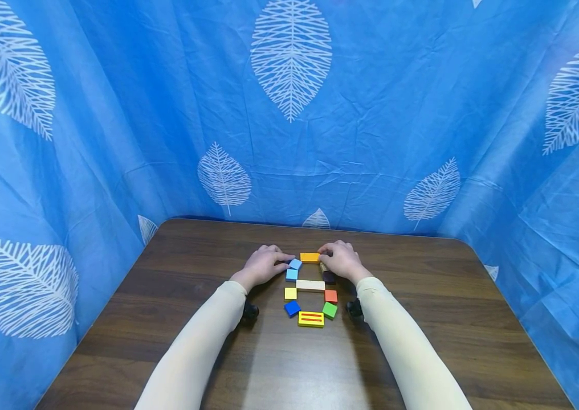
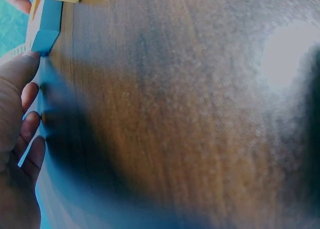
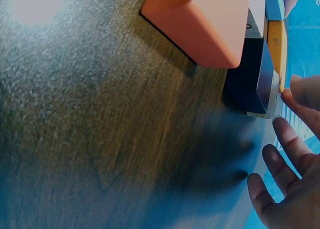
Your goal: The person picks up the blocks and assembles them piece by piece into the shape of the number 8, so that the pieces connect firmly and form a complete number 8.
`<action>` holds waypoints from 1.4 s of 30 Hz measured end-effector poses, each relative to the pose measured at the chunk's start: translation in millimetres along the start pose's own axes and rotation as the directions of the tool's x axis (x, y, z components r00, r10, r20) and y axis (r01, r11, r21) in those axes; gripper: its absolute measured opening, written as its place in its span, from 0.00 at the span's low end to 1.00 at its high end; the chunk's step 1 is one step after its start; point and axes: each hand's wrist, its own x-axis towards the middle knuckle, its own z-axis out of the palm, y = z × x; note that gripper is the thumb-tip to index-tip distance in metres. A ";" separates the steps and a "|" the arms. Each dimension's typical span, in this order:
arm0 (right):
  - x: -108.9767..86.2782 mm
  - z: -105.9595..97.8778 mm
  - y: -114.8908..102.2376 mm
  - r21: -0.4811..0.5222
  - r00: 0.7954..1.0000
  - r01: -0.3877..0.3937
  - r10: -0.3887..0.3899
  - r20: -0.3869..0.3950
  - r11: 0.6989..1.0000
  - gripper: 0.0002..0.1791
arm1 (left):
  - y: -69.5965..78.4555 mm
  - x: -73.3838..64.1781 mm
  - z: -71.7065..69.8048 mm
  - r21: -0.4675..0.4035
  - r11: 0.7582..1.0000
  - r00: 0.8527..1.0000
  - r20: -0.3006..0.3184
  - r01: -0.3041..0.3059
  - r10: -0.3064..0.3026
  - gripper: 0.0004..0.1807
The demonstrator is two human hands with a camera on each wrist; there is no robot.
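Observation:
Small coloured blocks form an outline on the table, with a hand at each upper side. The thumb and index fingertips of my left hand (image 1: 266, 263) touch the upper-left edge of a tilted light blue block (image 1: 296, 264); the other fingers hang relaxed. In the left wrist view, the thumb meets the end of that blue piece. At the top lies an orange block (image 1: 309, 257), its right end touched by the fingertips of my right hand (image 1: 342, 261). Beneath that hand is a dark block (image 3: 255, 74), partly hidden in the head view. The right hand's lower fingers are spread.
Another light blue block (image 1: 292, 275), a cream bar (image 1: 310, 286), and yellow (image 1: 290, 294), red-orange (image 1: 330, 296), blue (image 1: 292, 308) and green (image 1: 329, 310) blocks continue the outline. A yellow block with red stripes (image 1: 311, 323) closes its bottom. Behind the brown table (image 1: 423, 341) hangs a blue curtain (image 1: 382, 114).

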 end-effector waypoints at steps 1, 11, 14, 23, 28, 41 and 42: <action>0.0 0.0 0.0 -0.001 1.000 -0.001 0.001 0.000 1.000 0.17 | 0.1 -0.1 -0.1 -0.003 1.000 1.000 -0.001 0.000 0.000 0.20; -1.8 0.4 -4.5 0.002 1.000 -0.016 0.016 -0.018 1.000 0.17 | 1.0 -1.2 -0.6 -0.006 1.000 1.000 -0.008 0.001 -0.001 0.20; -3.4 0.2 -5.6 0.004 1.000 -0.013 0.013 -0.020 1.000 0.16 | 0.7 -0.8 -0.3 -0.006 1.000 1.000 -0.004 0.002 -0.002 0.20; -1.0 2.1 -4.3 0.003 0.999 -0.026 0.026 -0.024 1.000 0.14 | 1.0 0.1 -0.3 -0.019 1.000 1.000 0.000 0.013 -0.013 0.20; 0.7 3.4 -3.3 0.007 0.999 -0.034 0.034 -0.019 0.999 0.14 | 1.5 -0.3 -0.3 -0.018 1.000 1.000 0.005 0.024 -0.024 0.20; -3.1 1.9 -3.8 0.025 0.999 -0.024 0.025 -0.027 0.999 0.13 | 2.1 -1.7 -1.0 -0.017 1.000 1.000 -0.001 0.017 -0.017 0.20; -3.2 1.8 -3.7 0.024 0.999 -0.024 0.025 -0.027 0.999 0.13 | 2.2 -1.8 -1.1 -0.016 1.000 1.000 -0.001 0.018 -0.018 0.20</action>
